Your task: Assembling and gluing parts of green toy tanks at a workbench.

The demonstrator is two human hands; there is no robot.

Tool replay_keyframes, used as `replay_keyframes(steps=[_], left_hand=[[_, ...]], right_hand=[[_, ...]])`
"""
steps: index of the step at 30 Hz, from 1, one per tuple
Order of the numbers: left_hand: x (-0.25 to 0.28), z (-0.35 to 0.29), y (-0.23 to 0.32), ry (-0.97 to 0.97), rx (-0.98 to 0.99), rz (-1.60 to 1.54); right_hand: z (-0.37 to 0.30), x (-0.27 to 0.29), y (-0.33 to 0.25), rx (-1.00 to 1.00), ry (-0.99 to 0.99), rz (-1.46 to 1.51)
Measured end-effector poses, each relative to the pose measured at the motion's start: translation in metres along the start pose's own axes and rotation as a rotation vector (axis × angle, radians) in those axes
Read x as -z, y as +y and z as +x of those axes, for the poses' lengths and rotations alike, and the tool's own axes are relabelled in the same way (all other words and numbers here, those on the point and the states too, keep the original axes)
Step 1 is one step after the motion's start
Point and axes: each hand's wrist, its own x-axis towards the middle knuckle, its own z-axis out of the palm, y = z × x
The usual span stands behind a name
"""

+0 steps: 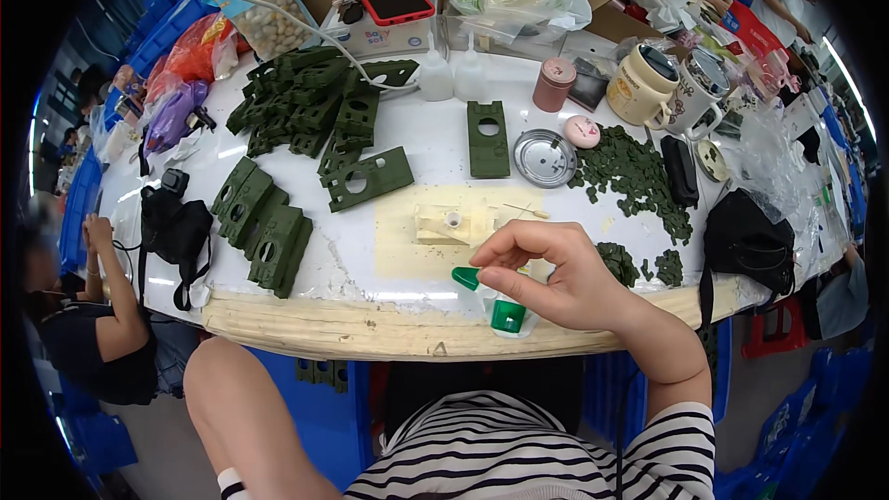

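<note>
My right hand (546, 273) is over the front middle of the table, thumb and index finger pinched together. What sits between the fingertips is too small to make out. Right below the fingertips shows a green flap-like piece (465, 278). Under the palm lies a green and whitish container (507, 316), partly covered by the hand. Just beyond is a pale yellow block (443, 222) with a round hollow post, on a yellowish patch of the table. A thin pointed tool (526, 211) lies at its right. My bent left arm (231, 398) shows at lower left, its hand out of view.
Dark green plastic hull pieces (306, 102) are piled at left, with more rowed nearer (264, 227). One piece (488, 139) lies alone beyond the block. Small green parts (634, 176), a round tin (544, 158) and mugs (642, 83) stand right. Another person (102, 324) sits at left.
</note>
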Motion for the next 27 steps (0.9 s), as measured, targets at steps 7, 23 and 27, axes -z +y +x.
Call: replay_keyframes(steps=[7, 23, 27], left_hand=[[0.031, -0.137, 0.067, -0.540, -0.011, -0.540], [0.049, -0.216, 0.017, -1.938, 1.250, -0.169], [0.035, -0.189, 0.008, -1.830, 1.244, -0.153]], right_hand=[[-0.006, 0.011, 0.004, -0.037, 0.051, 0.000], [-0.005, 0.016, 0.000, 0.022, 0.109, -0.024], [-0.005, 0.020, 0.001, 0.054, 0.181, -0.112]])
